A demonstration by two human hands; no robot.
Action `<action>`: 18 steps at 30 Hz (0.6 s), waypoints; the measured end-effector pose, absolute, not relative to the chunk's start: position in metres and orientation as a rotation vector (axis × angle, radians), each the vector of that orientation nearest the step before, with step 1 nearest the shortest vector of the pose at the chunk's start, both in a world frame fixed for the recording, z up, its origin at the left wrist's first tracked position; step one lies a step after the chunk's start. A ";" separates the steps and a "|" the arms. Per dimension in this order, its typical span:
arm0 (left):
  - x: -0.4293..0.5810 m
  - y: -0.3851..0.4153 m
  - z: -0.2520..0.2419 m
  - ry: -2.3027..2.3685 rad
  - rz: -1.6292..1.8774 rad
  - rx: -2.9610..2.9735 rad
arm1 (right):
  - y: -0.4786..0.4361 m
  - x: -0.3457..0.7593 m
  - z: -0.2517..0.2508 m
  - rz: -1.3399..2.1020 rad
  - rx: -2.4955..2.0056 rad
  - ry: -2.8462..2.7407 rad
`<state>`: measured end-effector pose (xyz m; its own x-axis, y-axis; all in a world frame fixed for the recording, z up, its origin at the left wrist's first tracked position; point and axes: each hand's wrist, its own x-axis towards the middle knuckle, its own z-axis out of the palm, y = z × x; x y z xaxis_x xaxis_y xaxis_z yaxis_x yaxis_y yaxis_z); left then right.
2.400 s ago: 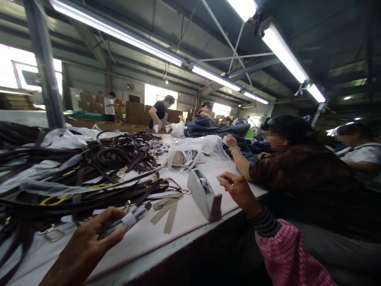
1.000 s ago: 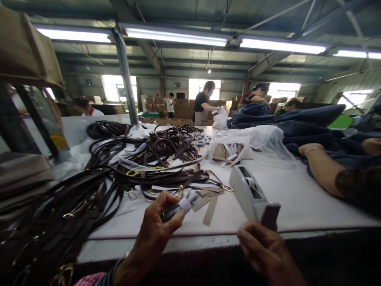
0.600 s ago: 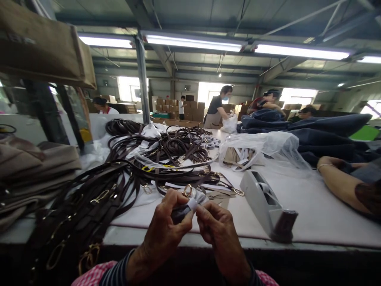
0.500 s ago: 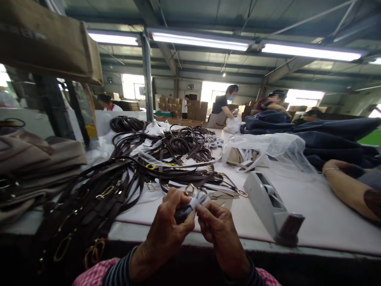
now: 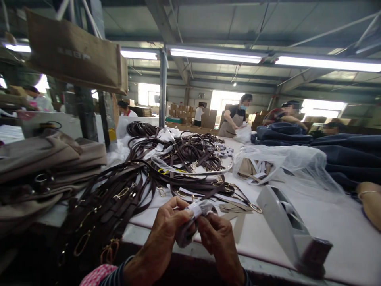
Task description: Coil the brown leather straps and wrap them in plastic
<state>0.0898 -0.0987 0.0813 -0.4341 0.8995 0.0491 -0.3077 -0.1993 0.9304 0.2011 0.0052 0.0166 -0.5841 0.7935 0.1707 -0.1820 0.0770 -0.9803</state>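
In front of the table's near edge, my left hand (image 5: pixel 166 228) is closed on a small wrapped strap bundle (image 5: pixel 186 235), dark below and covered in thin greyish wrap, with a white band around it. A bit of gold metal sticks up behind it. My right hand (image 5: pixel 218 234) pinches the bundle's right end; its fingertips are partly hidden. Just beyond lie dark brown straps (image 5: pixel 205 180) with gold clips, and flat beige strips (image 5: pixel 235 207). A grey tape dispenser (image 5: pixel 285 226) stands to the right of my hands.
More brown straps (image 5: pixel 110 202) hang over the table edge at left, beside taupe bags (image 5: pixel 50 159). A clear plastic bag (image 5: pixel 297 163) and dark blue fabric (image 5: pixel 351 147) lie at right. A co-worker's arm (image 5: pixel 370 198) rests there. A brown bag (image 5: pixel 77 55) hangs upper left.
My view has swung left, so the scene sits further right. The bundle has turned in my hands, showing more of its dark lower part; the gold ring on top is now mostly hidden.
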 end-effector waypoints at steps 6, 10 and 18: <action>0.081 -0.114 0.081 1.296 1.752 0.815 | -0.008 0.223 0.036 0.668 -0.408 -1.843; 0.085 -0.125 0.073 1.266 1.677 0.824 | -0.018 0.222 0.056 0.012 -0.056 -2.071; 0.056 -0.196 0.061 1.602 1.681 0.825 | -0.050 0.171 0.038 0.037 0.057 -2.023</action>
<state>0.0560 -0.1956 0.0609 -0.5800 0.8146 -0.0008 -0.0403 -0.0277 0.9988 0.1715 -0.0497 0.0377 -0.4367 -0.0239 0.8993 -0.0570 0.9984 -0.0011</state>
